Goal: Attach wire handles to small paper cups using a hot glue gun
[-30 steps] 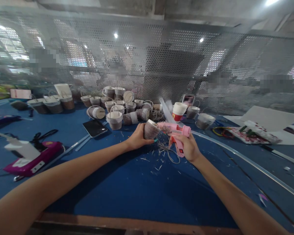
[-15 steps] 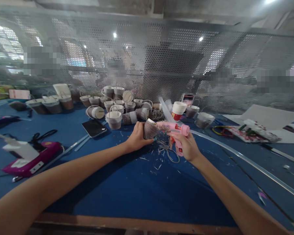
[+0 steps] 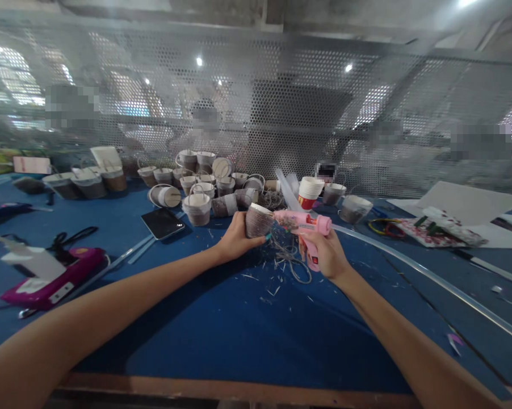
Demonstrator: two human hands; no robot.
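My left hand (image 3: 239,237) is closed round a small paper cup wrapped in grey-brown cord (image 3: 258,221), its white rim tipped slightly up. In my right hand (image 3: 329,253) is a pink hot glue gun (image 3: 307,223), gripped by its handle. The nozzle points left and is at the cup's side near the rim; whether it touches I cannot tell. A long clear glue stick (image 3: 409,262) runs from the back of the gun to the right. Below the gun lies a loose tangle of grey cord (image 3: 292,261).
Several wrapped cups with loop handles (image 3: 197,209) stand or lie behind my left hand. Farther back is a stack of red-and-white paper cups (image 3: 310,192). A phone (image 3: 163,223) and a magenta power strip (image 3: 54,278) lie to the left. White paper sheets (image 3: 464,201) are at right.
The cup in my left hand has turned, so its rim now faces more upward and shows wider. The glue gun has stayed nearly in place beside it.
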